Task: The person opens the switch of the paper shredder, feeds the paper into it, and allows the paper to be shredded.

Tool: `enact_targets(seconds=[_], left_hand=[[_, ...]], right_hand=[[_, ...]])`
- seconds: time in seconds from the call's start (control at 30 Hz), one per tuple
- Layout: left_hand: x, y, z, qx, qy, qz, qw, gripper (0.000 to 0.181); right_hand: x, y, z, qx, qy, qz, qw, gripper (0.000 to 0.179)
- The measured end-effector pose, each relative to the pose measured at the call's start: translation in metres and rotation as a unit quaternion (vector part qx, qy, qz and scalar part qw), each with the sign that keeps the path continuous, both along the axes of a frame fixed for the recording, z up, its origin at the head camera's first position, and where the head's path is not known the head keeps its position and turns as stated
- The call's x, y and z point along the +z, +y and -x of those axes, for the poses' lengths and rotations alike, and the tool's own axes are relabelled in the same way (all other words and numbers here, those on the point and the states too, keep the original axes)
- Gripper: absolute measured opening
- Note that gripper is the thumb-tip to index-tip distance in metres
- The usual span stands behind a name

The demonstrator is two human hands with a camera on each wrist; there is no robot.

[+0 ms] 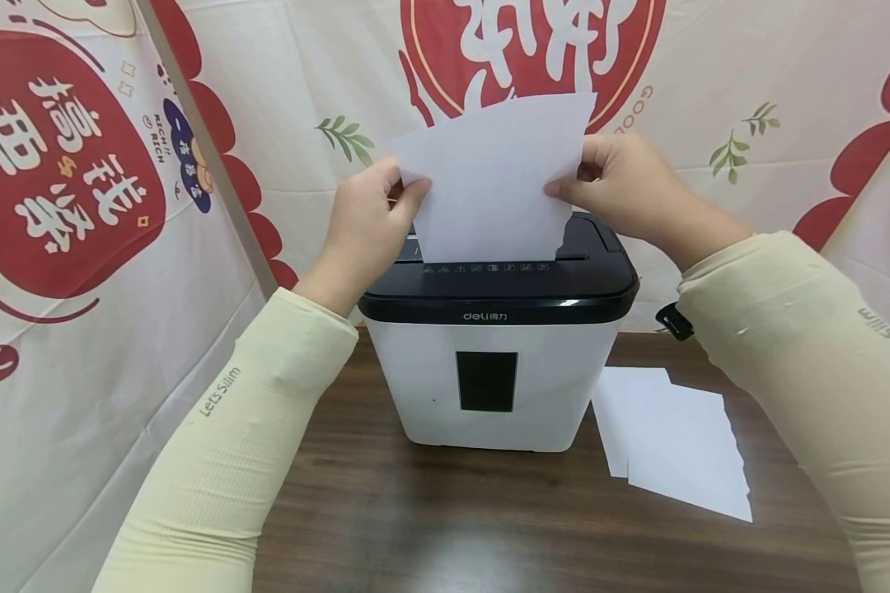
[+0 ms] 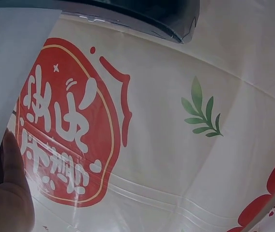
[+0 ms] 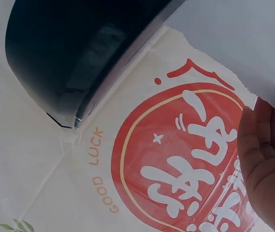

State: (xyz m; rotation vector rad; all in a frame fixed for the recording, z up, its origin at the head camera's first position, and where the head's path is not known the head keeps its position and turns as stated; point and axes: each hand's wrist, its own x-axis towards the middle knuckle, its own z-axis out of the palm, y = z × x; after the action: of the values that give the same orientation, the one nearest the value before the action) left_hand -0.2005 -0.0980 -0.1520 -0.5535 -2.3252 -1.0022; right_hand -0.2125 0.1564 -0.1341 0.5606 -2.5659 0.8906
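Note:
A white sheet of paper (image 1: 493, 181) stands upright over the black top of a paper shredder (image 1: 497, 288), its lower edge at the feed slot. My left hand (image 1: 374, 222) pinches the sheet's left edge between thumb and fingers. On the opposite edge, my right hand (image 1: 630, 193) pinches it the same way. In the left wrist view the paper (image 2: 11, 72) runs along the left side beside my left hand (image 2: 11, 193). The right wrist view has the sheet's ragged edge by my right hand (image 3: 268, 164), below the shredder's dark lid (image 3: 74, 53).
Two torn white paper pieces (image 1: 682, 445) overlap on the brown wooden table (image 1: 415, 519), right of the shredder. Behind stands a white printed backdrop (image 1: 282, 107) with red designs, and a side panel (image 1: 193, 329) stands at the left. A small black object (image 1: 673, 321) shows near the right sleeve.

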Motion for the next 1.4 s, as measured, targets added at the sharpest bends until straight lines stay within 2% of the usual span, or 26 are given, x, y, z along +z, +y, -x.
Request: enact_targets(seconds=[0.17,0.87,1.4], left_hand=[[-0.002,0.000,0.002,0.004,-0.008,0.002,1.0000,0.020],[-0.011,0.000,0.006,0.002,-0.047,0.009,0.9988,0.018],[-0.019,0.004,0.011,-0.003,-0.071,0.018,0.9973,0.019]], right_hand=[[-0.003,0.000,0.001,0.006,0.001,-0.002,1.0000,0.035],[-0.013,0.004,0.007,0.013,-0.046,0.006,0.9988,0.040],[-0.028,0.009,0.010,0.016,-0.066,0.012,0.9976,0.043]])
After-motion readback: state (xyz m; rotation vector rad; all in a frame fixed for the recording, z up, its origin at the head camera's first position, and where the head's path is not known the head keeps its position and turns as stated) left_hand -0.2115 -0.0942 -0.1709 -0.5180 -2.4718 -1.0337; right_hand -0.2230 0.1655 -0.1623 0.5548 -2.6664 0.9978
